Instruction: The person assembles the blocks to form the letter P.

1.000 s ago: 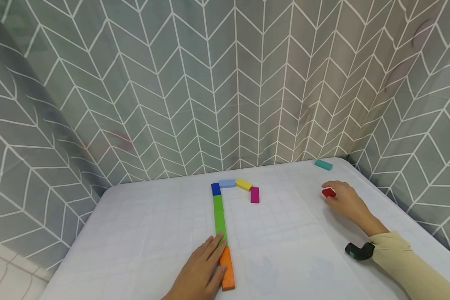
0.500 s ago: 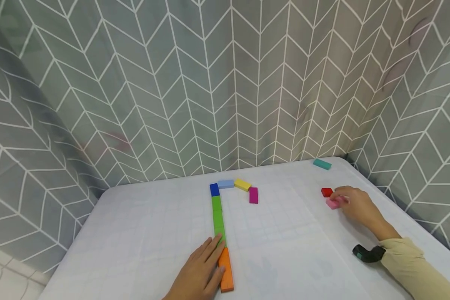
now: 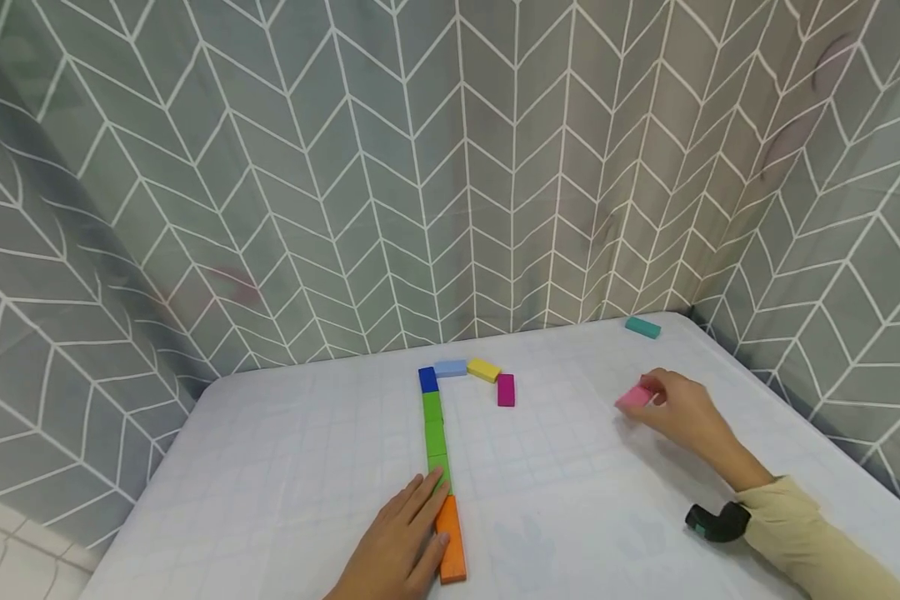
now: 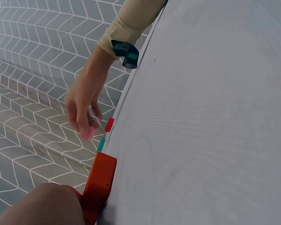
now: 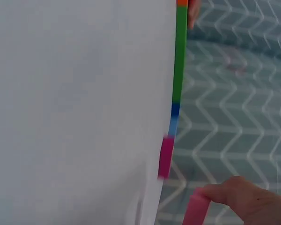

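My right hand [image 3: 682,412] pinches a pink block [image 3: 633,397] between thumb and fingers above the right side of the table. My left hand [image 3: 399,537] lies with extended fingers along a column of blocks, its fingertips on the nearest green block [image 3: 435,437] and its thumb at the orange block [image 3: 452,542]. From the column's far end, a dark blue block [image 3: 428,380], a light blue block [image 3: 450,367], a yellow block [image 3: 483,370] and a magenta block [image 3: 506,390] bend round to the right. The red block [image 4: 109,124] shows in the left wrist view; my right hand hides it in the head view.
A teal block [image 3: 642,327] lies near the table's far right corner. The white-covered table [image 3: 307,467] runs back to a grey curtain [image 3: 390,183] with white chevron lines, which also closes off the right side.
My right hand let go of the red block on the table, took up the pink block beside it and moved left with it. The left hand stays in place.
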Demonstrator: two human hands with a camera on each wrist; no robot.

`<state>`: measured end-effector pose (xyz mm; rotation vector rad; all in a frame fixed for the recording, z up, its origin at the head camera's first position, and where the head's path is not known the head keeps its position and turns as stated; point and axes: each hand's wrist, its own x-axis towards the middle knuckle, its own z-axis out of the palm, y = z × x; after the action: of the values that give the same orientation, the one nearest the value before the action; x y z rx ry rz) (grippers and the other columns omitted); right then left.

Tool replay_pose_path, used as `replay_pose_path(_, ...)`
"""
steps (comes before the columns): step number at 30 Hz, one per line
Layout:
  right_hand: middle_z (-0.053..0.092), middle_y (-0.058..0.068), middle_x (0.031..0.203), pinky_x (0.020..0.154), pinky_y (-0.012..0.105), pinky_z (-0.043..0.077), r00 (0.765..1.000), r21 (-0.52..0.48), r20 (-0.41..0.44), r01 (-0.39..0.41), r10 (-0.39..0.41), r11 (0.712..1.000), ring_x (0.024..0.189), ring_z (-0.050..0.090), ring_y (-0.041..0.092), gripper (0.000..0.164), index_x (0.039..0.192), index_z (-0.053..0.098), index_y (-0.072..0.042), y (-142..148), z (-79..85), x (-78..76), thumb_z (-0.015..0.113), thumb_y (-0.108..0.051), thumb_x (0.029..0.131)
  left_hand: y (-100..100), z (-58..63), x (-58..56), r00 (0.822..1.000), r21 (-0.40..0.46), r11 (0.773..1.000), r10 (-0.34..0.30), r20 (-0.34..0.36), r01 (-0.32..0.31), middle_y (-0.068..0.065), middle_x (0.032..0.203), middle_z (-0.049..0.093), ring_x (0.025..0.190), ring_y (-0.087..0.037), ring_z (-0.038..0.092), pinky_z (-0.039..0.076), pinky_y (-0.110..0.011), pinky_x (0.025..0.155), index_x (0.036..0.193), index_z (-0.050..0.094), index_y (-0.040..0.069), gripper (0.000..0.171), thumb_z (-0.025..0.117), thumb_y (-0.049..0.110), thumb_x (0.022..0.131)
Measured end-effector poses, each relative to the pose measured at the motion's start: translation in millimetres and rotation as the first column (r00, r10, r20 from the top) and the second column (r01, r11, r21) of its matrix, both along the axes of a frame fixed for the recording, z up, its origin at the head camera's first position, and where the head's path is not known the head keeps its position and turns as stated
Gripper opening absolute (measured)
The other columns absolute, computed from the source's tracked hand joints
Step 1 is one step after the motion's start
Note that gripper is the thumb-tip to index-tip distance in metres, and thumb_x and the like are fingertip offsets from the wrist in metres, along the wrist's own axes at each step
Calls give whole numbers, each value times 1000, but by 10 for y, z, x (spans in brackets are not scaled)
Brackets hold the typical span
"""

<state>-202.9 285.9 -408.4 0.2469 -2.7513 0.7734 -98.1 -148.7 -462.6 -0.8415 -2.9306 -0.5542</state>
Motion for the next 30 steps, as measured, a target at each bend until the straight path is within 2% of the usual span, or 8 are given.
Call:
replay_pose_path(4,65,1,92,70,36,55,989,-19,-39,-140,139,990,89,61,26,39,103,70,-4,-664,8,16,90,-30,82,1,-3,2,1000,11,1000,-8,-12,8,-3,169,29,151,-30,32,33,-55,117,161,41,10,64,37,50,112)
replay_pose_path(8,62,-1,92,70,33,55,985,0,4,-174,174,985,88,60,23,40,104,69,-6,-1143,-12,-38,91,-30,81,-7,-1,11,1000,15,1000,-4,-18,4,-3,168,30,151,-31,33,34,-55,117,160,42,9,63,39,48,111)
replay_pose_path(13,58,-2,84,65,28,53,975,1,35,-217,217,976,78,55,16,40,100,68,-6,-1520,-101,-140,92,-30,79,-20,11,9,1000,-6,1000,2,-7,-2,-2,169,29,151,-30,32,33,-55,117,161,41,10,64,37,50,111)
replay_pose_path(18,54,-1,80,59,27,49,977,59,-35,-208,210,976,70,51,15,41,93,65,-6,-1692,-159,-221,92,-34,78,-16,32,-3,1000,-15,1000,0,21,0,-2,169,28,152,-29,31,32,-54,118,162,40,11,65,36,52,111)
replay_pose_path(22,53,1,83,59,29,50,977,108,-71,-193,202,975,71,50,16,44,94,66,-6,-1728,-174,-241,93,-37,77,-18,40,-4,1000,-16,1000,-4,22,5,0,170,26,152,-29,30,31,-54,119,162,39,12,66,35,53,111)
replay_pose_path(27,54,2,88,62,32,52,961,133,-141,-221,239,966,74,51,17,43,94,67,-7,-1682,-218,-228,95,-34,75,-23,34,3,1000,-8,1000,-6,-7,6,1,170,26,152,-29,30,31,-53,119,162,40,12,64,36,51,111)
replay_pose_path(30,52,1,87,63,32,53,955,140,-163,-228,250,963,74,51,16,41,92,67,-7,-1639,-254,-221,94,-34,77,-12,30,7,1000,-3,1000,-8,4,8,1,170,25,152,-29,29,31,-54,119,162,39,11,64,35,51,112)
